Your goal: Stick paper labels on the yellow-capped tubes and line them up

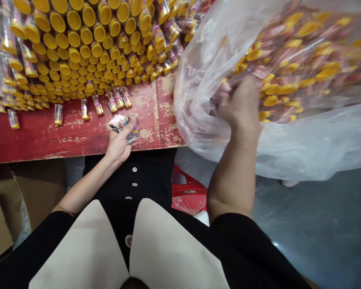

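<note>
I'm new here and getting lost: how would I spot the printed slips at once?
Start at the worn red table and follow its near edge to the left hand. The printed slips are the small fanned stack it pinches. Unlike the yellow-capped tubes just beyond, they are flat and capless.

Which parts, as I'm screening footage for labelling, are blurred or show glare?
Head view: the right hand and the yellow-capped tubes inside the translucent plastic bag look smeared, likely by motion; head view: the left hand and its printed cards look crisper; head view: whitish sheen on the bag.
</note>
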`<state>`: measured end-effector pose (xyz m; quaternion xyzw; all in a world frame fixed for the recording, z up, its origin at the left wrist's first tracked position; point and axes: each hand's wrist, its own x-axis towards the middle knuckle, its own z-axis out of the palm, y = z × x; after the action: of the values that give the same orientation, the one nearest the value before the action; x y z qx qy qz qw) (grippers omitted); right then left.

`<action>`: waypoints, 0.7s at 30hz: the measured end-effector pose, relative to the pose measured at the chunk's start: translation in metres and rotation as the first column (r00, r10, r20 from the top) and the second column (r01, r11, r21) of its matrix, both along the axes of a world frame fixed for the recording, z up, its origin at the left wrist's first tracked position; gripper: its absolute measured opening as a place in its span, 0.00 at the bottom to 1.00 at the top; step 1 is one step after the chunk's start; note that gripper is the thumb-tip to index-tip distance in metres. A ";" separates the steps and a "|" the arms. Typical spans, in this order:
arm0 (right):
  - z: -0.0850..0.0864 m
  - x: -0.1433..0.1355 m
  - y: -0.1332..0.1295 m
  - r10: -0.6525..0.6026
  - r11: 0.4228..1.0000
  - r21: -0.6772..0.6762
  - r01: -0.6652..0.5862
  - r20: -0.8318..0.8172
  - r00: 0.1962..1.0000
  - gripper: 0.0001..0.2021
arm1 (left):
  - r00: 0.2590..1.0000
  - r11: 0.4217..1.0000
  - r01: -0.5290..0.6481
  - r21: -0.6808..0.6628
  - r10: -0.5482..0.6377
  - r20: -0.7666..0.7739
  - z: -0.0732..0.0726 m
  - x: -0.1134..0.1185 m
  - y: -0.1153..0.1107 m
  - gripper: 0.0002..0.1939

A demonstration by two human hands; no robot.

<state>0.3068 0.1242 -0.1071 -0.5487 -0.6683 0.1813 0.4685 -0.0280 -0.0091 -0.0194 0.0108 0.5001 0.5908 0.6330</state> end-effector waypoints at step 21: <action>0.059 -0.230 -0.132 -0.060 0.906 -0.346 -0.243 -0.676 0.734 0.19 | 0.971 0.980 -0.185 0.074 0.193 -0.139 0.000 0.015 -0.003 0.15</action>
<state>0.0773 -0.0081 -0.0477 -0.4972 -0.4267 0.5267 0.5415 -0.0132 -0.0119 -0.0192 0.0254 0.5254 0.6610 0.5351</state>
